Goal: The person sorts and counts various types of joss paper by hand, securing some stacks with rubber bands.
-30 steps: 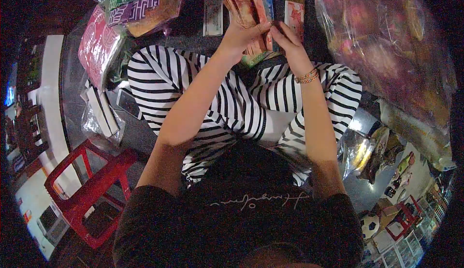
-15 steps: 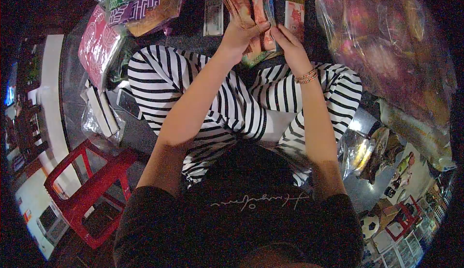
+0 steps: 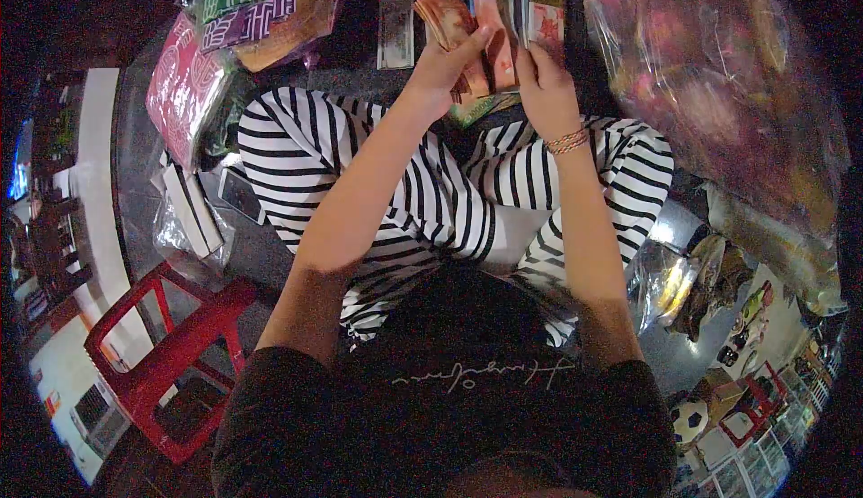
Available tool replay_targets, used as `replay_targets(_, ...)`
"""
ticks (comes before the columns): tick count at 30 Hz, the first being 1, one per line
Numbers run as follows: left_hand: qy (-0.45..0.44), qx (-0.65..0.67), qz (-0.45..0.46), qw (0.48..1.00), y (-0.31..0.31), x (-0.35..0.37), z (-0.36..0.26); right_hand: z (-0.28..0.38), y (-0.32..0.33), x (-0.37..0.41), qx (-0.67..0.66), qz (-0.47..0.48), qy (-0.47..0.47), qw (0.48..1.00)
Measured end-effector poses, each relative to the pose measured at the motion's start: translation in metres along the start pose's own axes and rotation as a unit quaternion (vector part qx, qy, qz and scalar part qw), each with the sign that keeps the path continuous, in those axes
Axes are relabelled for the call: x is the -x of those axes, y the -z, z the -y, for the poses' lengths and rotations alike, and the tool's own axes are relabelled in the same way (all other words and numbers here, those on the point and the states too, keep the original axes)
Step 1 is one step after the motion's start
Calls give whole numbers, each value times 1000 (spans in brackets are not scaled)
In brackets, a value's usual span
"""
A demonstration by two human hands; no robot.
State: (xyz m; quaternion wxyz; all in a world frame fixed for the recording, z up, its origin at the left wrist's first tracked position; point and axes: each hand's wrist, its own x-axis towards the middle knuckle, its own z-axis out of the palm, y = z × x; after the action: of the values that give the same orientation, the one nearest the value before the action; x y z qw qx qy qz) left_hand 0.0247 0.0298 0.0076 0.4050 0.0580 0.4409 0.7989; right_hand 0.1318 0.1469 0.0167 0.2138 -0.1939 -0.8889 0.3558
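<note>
My left hand (image 3: 445,68) is closed around a fanned stack of orange-brown banknotes (image 3: 442,20), thumb pointing up and to the right. Between my two hands stands a reddish-pink banknote (image 3: 491,26), close to the left thumb. My right hand (image 3: 548,89) pinches bluish-white notes (image 3: 520,17) seen nearly edge-on at its fingertips. Beneath the hands lies a greenish note (image 3: 490,108), partly covered. A grey banknote stack (image 3: 395,32) rests left of the hands, and a red-and-white note stack (image 3: 547,23) lies behind the right fingers.
Clear plastic bags of patterned packets (image 3: 247,8) lie at upper left, with a phone (image 3: 241,195) below. A big pinkish plastic bag (image 3: 701,75) fills the right side. A red stool (image 3: 171,354) stands at lower left. Striped trouser legs (image 3: 297,152) are crossed under the hands.
The right hand has shifted slightly right and down, its fingers now drawn in on the bluish-white notes. The gap between the hands has widened, and the pink note shows more.
</note>
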Motion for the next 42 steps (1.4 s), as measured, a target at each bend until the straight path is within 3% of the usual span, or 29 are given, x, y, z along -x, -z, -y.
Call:
replay_targets(1, 0, 0, 0, 1000, -1, 1, -1, 0, -1, 2, 45, -32, 37, 998)
replay_targets(4, -1, 35, 16, 999, -7, 5, -4, 12, 5, 3, 150, -27, 32, 988)
replay_targets(8, -29, -16, 16, 999, -11, 5, -4, 22, 3, 3, 161, -27, 13, 987)
replay_targets(10, -36, -34, 24, 999, -15, 6, -5, 18, -1, 4, 181, -117, 129, 968)
replay_targets(11, -39, -72, -17, 996, -17, 9, -5, 17, -3, 4, 181, -118, 128, 968)
replay_targets(12, -42, -110, -59, 991, -19, 11, -4, 19, -4, 4, 165, -110, 115, 973)
replay_targets(14, -67, -72, -41, 994, -12, 5, 3, 21, -7, 4, 150, -105, 102, 978)
replay_targets(16, -3, 26, -41, 999, -6, 1, 3, 18, -11, 6, 51, -106, 18, 993)
replay_targets(17, -3, 24, -39, 999, -3, 0, 4, 12, -13, 5, 50, -108, 17, 993)
replay_targets(19, 6, 31, -86, 996, 3, -2, 6, -2, -12, 0, -19, -107, -70, 992)
replay_targets(22, 61, 64, -14, 996, 25, -8, 14, -13, 3, -9, -87, -112, -108, 984)
replay_targets(23, 58, 62, -10, 996, 28, -9, 17, -11, 7, -9, -120, -107, -163, 973)
replay_targets(25, 137, 138, -61, 979, 29, -10, 19, -17, 13, -11, -141, -110, -156, 971)
replay_targets(26, 133, 134, -56, 980, 31, -12, 17, -22, 14, -13, -163, -110, -152, 969)
replay_targets(28, 181, 134, 55, 973, 22, -9, 2, -15, 20, -15, -171, -82, -187, 964)
replay_targets(29, 193, 138, -13, 971, 15, -15, -8, -10, 21, -12, -175, -93, -176, 964)
replay_targets(30, 190, 132, -7, 973, 8, -23, -18, -5, 24, -13, -179, -105, -166, 964)
replay_targets(32, 21, 38, 28, 999, 4, -50, -37, -34, 5, -14, -238, -118, -135, 954)
replay_targets(33, 21, 34, 31, 999, 7, -78, -47, -41, 2, -14, -191, -94, -164, 963)
replay_targets(34, -37, 65, 234, 969, 14, -114, -59, -44, 1, -14, -145, -67, -193, 968)
replay_targets(35, -92, 93, 427, 895, 18, -132, -67, -46, 7, -9, -84, -42, -77, 993)
replay_targets(36, -90, 91, 428, 894, 19, -132, -70, -35, 12, -9, -86, -45, -78, 992)
replay_targets(37, -49, 52, 233, 970, 16, -130, -74, -16, 21, -13, -94, -61, -119, 987)
replay_targets(38, -7, 11, 26, 1000, 11, -129, -77, -5, 25, -15, -100, -77, -159, 979)
replay_targets(39, 27, 26, -90, 995, -27, -90, -82, -6, 24, -13, -101, -81, -159, 979)
replay_targets(40, 27, 23, -86, 996, -18, -90, -70, -10, 19, -12, -49, -77, -130, 987)
replay_targets(42, 107, -12, 12, 994, 18, -97, -37, -12, 15, -14, -1, -79, -107, 991)
